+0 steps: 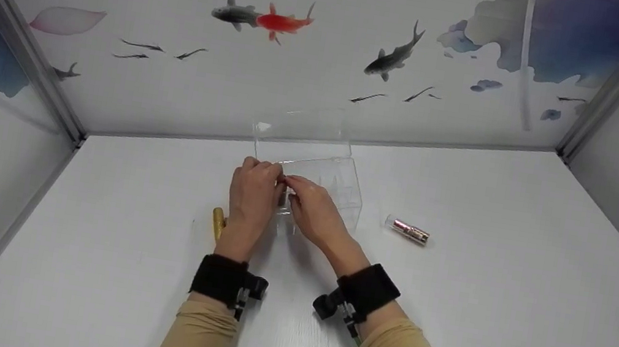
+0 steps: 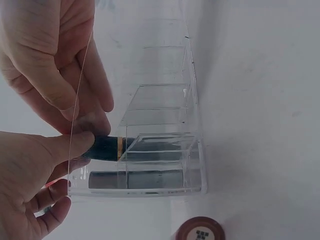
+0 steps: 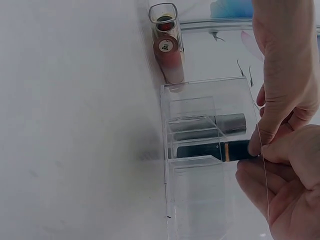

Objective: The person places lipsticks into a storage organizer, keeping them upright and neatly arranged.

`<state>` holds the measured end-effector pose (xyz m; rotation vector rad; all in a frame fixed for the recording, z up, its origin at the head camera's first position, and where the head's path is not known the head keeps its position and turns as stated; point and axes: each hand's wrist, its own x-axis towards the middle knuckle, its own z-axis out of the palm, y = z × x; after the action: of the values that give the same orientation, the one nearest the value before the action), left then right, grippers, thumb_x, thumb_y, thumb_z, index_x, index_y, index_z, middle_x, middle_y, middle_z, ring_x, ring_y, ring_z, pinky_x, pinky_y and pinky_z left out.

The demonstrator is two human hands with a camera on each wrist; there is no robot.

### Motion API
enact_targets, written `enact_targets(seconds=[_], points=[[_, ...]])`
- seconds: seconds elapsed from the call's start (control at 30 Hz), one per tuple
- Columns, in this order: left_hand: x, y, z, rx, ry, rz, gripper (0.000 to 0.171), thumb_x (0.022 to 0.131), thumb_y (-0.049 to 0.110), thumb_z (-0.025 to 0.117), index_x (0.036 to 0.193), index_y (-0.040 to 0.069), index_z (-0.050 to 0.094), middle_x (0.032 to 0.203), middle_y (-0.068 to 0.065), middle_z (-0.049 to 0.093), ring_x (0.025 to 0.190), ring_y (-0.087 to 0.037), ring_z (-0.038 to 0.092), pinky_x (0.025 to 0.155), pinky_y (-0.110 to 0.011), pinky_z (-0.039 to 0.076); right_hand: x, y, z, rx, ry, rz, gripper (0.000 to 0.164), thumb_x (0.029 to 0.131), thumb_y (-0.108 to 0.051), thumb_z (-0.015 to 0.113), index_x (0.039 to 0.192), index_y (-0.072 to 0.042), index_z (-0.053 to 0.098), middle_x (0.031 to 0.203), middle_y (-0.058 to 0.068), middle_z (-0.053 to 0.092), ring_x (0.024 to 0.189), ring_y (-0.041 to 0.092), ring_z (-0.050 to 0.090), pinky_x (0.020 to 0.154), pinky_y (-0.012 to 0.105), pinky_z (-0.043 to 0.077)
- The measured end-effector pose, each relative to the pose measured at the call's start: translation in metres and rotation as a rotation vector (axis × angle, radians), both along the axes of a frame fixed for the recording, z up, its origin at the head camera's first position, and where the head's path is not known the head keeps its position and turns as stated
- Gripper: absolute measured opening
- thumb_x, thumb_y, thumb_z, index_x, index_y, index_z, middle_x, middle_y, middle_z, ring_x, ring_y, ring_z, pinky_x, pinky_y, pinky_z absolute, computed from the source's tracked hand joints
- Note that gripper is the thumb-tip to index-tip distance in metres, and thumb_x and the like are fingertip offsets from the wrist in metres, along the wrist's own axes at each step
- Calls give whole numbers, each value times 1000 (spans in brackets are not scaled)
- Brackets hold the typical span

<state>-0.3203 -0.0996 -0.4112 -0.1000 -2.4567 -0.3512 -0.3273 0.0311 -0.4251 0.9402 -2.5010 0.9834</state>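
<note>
A clear plastic box (image 1: 353,190) with divided compartments stands before me. A dark lipstick tube with a gold band (image 2: 105,148) sits in one compartment, its upper end sticking out. My left hand (image 1: 255,190) pinches that end, with the thumb (image 3: 256,142) on it. My right hand (image 1: 316,209) meets it there, thumb and forefinger pinching the same end; the fingers partly hide the grip. A silver-grey tube (image 3: 231,125) occupies the compartment beside it, on the left. In the right wrist view, more divided compartments continue along the box.
The box's clear lid (image 1: 304,129) stands raised at the back, near the wall. A gold tube (image 1: 218,222) is left of the box, partly behind my left hand. A pink-gold lipstick with a clear cap (image 1: 409,231) lies on the table (image 1: 482,300) to the right.
</note>
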Motion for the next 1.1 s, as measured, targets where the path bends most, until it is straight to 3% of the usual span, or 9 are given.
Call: enact_targets(seconds=[0.3, 0.5, 0.7, 1.1], points=[[8, -1, 1, 10, -35, -3, 6, 85, 14, 80, 88, 10, 75, 89, -5, 78, 89, -26, 67, 76, -41, 54, 7, 6, -3, 56, 27, 40, 40, 94, 5, 55, 133, 10, 56, 133, 25, 62, 127, 37, 59, 108, 45, 48], [13, 0, -1, 32, -33, -14, 13, 86, 15, 78, 98, 12, 76, 102, -5, 76, 97, -27, 66, 78, -41, 55, 10, 12, 0, 56, -23, 55, 40, 97, 0, 54, 135, 10, 54, 139, 25, 58, 131, 37, 56, 112, 46, 45], [19, 1, -1, 29, -87, -16, 24, 87, 14, 77, 111, 13, 74, 111, -5, 74, 106, -27, 65, 84, -41, 55, 15, 23, 5, 50, -52, 35, 39, 99, -4, 56, 136, 8, 55, 140, 24, 58, 132, 37, 55, 113, 47, 44], [27, 10, 2, -11, -128, 9, 28, 90, 14, 74, 117, 12, 71, 118, -7, 71, 112, -27, 64, 89, -41, 55, 26, 59, 10, 6, 52, -18, 35, 97, -4, 60, 131, 3, 60, 133, 20, 64, 127, 34, 60, 108, 46, 48]])
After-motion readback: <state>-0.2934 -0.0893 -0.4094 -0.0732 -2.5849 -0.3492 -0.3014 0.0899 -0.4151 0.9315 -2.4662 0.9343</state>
